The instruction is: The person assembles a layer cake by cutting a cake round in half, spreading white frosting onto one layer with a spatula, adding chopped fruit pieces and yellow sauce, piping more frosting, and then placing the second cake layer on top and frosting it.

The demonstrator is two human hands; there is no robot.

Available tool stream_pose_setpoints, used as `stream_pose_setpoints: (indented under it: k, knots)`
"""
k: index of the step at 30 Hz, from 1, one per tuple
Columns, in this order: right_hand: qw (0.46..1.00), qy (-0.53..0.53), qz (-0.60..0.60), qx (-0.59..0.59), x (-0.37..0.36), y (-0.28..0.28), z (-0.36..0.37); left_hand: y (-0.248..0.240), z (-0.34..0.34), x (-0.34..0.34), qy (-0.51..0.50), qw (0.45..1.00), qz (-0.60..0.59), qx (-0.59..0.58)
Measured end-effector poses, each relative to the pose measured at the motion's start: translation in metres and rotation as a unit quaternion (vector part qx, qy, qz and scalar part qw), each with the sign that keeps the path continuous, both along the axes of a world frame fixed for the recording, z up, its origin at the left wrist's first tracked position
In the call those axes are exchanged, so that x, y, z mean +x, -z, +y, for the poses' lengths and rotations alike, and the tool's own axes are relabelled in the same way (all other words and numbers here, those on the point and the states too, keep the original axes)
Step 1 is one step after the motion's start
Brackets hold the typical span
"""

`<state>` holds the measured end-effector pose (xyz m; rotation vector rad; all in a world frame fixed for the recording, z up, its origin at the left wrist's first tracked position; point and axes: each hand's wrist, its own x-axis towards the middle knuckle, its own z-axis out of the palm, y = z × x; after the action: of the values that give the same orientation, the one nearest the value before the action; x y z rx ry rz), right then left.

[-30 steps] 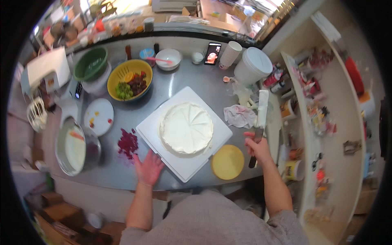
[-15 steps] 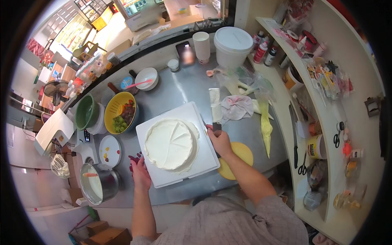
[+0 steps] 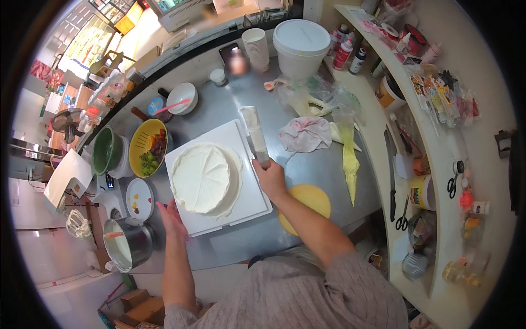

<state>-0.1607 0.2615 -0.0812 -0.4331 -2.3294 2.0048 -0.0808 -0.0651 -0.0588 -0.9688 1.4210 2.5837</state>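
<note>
A round cake coated in white cream (image 3: 201, 179) sits on a square white board (image 3: 253, 196) in front of me. Cream is smeared around its base, and shallow creases cross its top. My right hand (image 3: 269, 176), at the board's right edge, is closed around the handle of an icing spatula (image 3: 253, 130). Its broad blade points away from me and carries white cream. Against the board's near-left edge rests my left hand (image 3: 174, 220), fingers stretched out, with the fingertips partly hidden. A yellow round disc (image 3: 308, 204) lies beneath my right forearm.
To the left stand a metal pot of cream (image 3: 143, 249), a small plate (image 3: 143, 192) and a yellow bowl of fruit (image 3: 164, 143). A cloth (image 3: 304, 135), a yellow piping bag (image 3: 349, 164) and a white bucket (image 3: 302, 52) are to the right. Shelves (image 3: 406, 241) line the right side.
The spatula and my right hand have moved left, closer to the board. The board has shifted slightly left. Red pieces beside my left hand are now mostly hidden. The whole view has shifted.
</note>
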Motion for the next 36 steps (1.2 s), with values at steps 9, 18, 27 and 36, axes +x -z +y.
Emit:
stream_pose_setpoints:
  k: [9, 18, 27, 36]
  knots:
    - [0.996, -0.058, -0.028, 0.06, 0.03, -0.009, 0.119, -0.055, 0.007, 0.022, -0.19, 0.89, 0.112, -0.398]
    - [0.987, 0.045, -0.156, -0.004, 0.113, 0.008, 0.241, -0.1, 0.342, -0.091, 0.466, 0.482, 0.443, -0.595]
    - [0.989, 0.096, -0.11, -0.014, 0.104, 0.042, 0.246, 0.046, 0.406, -0.237, 0.582, 0.359, 0.069, -0.727]
    - [0.988, 0.063, -0.12, -0.071, 0.066, 0.029, 0.305, 0.004, 0.431, -0.228, 0.476, 0.449, 0.128, -0.745]
